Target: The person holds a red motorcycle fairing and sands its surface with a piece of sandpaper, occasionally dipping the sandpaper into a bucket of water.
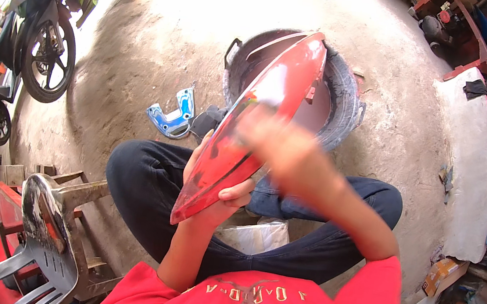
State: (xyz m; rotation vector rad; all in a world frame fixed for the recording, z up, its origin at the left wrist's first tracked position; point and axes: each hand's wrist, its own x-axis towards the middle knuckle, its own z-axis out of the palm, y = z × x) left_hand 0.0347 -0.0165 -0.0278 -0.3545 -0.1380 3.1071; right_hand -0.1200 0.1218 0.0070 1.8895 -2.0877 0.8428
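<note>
A glossy red motorcycle body panel [290,75], long and tapered, is held slantwise over my lap. My left hand [231,201] grips its lower part from beneath, with fingers wrapped round both edges. Over the panel's middle is my right hand [278,144], smeared by motion; whether it holds anything is hidden. Behind the panel stands a dark, scuffed tub [343,107] with side handles and cloudy, pinkish-grey liquid inside. The panel's upper end reaches across the tub.
A blue and white bracket-like part [176,113] lies on the concrete floor, left of the tub. Motorcycles [50,53] stand at the far left. A worn grey plastic chair [53,244] is at my near left. On the right runs a pale ledge [468,175] with clutter beside it.
</note>
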